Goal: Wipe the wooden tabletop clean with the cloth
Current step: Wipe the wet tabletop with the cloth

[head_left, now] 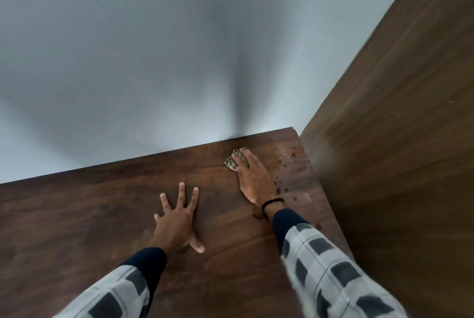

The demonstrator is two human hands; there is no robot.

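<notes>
Right hand point(252, 179) lies flat on the desk point(102, 215) near its far right corner, fingers point(242, 161) extended and pressing a small patterned cloth point(230, 163) onto the wood. Only the cloth's left edge shows past the fingers; nothing is gripped or pinched. Left hand point(177, 217) rests palm-down on bare wood well to the left, fingers spread, holding nothing; judged to be bracing.

Dark droplets point(279, 187) and pale smears sit just right of the right hand, running along the desk's right edge towards the sleeve. One further spot lies near the wrist. A tall wooden panel point(397, 112) stands beside that edge.

Assessment: wiping in progress; the soiled strip is not yet cleared. Recommended: keep the palm's weight over the cloth and sweep rightwards across the droplets in overlapping passes. Draw inward from the edge so liquid is not pushed off or against the panel. Refold to a clean face if smearing appears.
</notes>
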